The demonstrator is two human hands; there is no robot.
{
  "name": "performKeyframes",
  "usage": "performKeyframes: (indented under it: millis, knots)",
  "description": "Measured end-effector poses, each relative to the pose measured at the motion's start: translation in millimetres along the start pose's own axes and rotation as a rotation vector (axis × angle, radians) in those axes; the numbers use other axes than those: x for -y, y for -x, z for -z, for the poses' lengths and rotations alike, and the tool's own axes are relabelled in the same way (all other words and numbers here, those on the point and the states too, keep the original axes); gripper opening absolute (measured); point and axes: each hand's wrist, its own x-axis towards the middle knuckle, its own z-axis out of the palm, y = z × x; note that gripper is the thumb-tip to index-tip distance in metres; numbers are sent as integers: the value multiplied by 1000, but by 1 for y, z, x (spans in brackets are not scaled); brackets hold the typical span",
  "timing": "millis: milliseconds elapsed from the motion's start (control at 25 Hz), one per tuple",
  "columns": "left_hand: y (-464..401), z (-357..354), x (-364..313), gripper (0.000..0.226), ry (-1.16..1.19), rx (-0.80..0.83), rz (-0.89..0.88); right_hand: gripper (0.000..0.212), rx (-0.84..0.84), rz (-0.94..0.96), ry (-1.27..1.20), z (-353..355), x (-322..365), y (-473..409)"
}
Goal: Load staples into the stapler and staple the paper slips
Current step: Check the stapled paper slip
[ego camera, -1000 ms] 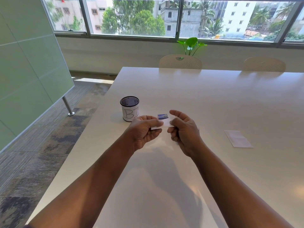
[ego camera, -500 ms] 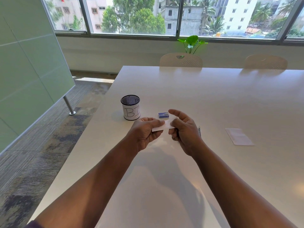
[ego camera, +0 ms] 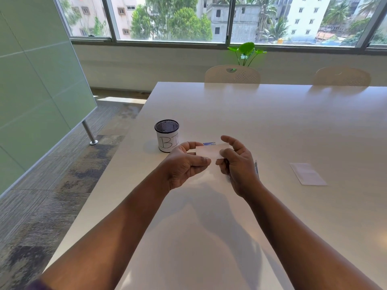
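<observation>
between both hands — left hand (ego camera: 186, 164), right hand (ego camera: 236, 162) — paper slip (ego camera: 211, 151) pinched above table (ego camera: 272, 126).

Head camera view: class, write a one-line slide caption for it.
Both hands, left and right, hold a paper slip above the table, near a mesh cup.

blocked far-left: mesh cup (ego camera: 167, 135), blue box (ego camera: 209, 144) | right: paper slips (ego camera: 307, 173) | table (ego camera: 272, 122) beyond: open
</observation>
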Motion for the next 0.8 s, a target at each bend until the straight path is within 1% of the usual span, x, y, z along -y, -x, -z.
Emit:
performKeyframes:
  millis: [120,200,280,320,440,520,680,800]
  knots:
    - [-5,3,1,47,19,-16,3,35,-15,35,24,0,-1,-3]
    - [-9,6,1,40,9,-39,-9,34,-17,72,103,0,-2,-5]
    - [-13,8,2,38,9,-61,-29,39,-6,103,201,-2,-3,-7]
    - [-15,9,4,40,4,-73,-45,44,9,111,250,-3,-3,-8]
    - [-20,11,11,51,-118,-117,-109,55,74,101,342,-6,-5,-11]
    - [-22,14,16,54,-240,-137,-152,58,98,101,345,-6,-6,-12]
    - [-28,20,18,51,-432,-166,-225,50,64,124,330,-7,-7,-15]
    - [-34,25,18,48,-466,-157,-232,41,5,122,307,-8,-9,-16]
